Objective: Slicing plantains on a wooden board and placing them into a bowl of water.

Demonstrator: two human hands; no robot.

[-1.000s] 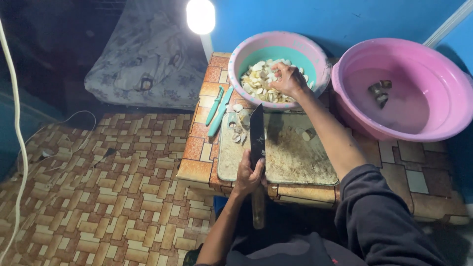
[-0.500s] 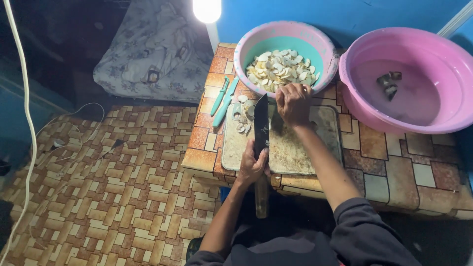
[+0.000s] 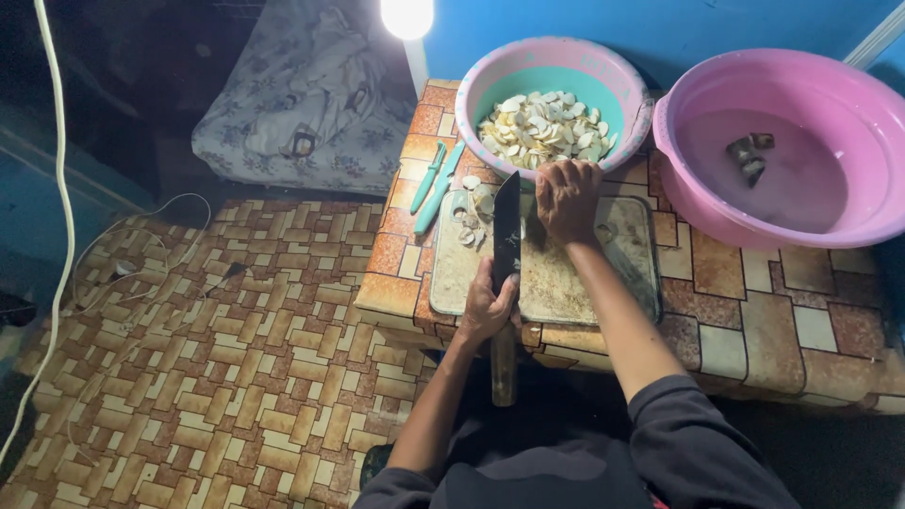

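Cleaver (image 3: 506, 231) stayed gripped in my left hand (image 3: 488, 306); right hand (image 3: 567, 200), fingers curled, pinned something unseen on the board (image 3: 556, 283), knuckles wisely clear of the blade.

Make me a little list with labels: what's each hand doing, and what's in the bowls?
left hand: holds big knife by its handle, blade over the cutting board
right hand: rests on the board, beside the blade
near bowl: pink outside, teal inside, full of pale slices
far basin: pink, with water and dark pieces
beside board: two teal small knives

left hand (image 3: 488, 306): fingers curled, gripping | right hand (image 3: 568, 198): palm down, fingers bent, arm extended
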